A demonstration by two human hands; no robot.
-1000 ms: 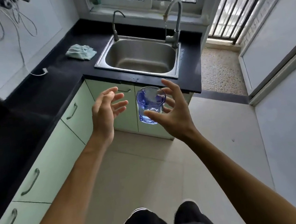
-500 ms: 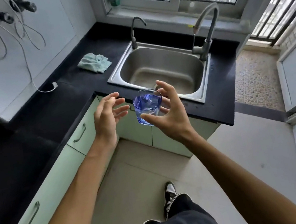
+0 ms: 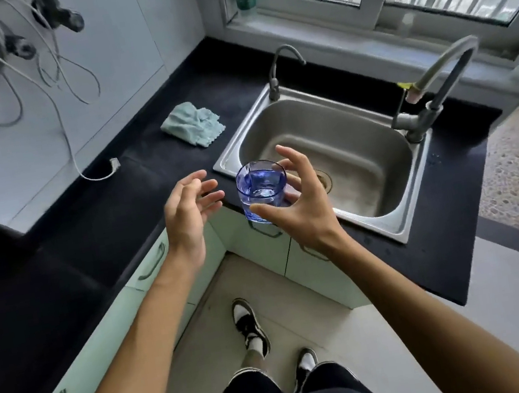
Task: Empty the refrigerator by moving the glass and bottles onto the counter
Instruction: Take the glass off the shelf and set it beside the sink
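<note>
Black counter [image 3: 155,192] wraps the sink [image 3: 388,226] ahead of you. Your right hand [image 3: 300,203] pinches the blue glass [image 3: 262,192] above the sink's near-left corner; your left hand [image 3: 189,214] hovers spread, empty. Next, set it down on bare counter leftward.

Blue clear glass [image 3: 262,192]; brushed-steel sink [image 3: 388,223].

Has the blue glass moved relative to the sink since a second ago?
Yes. The blue glass, held in the right hand, has come forward: it was in front of the cabinet doors, now it overlaps the sink front-left rim.
</note>
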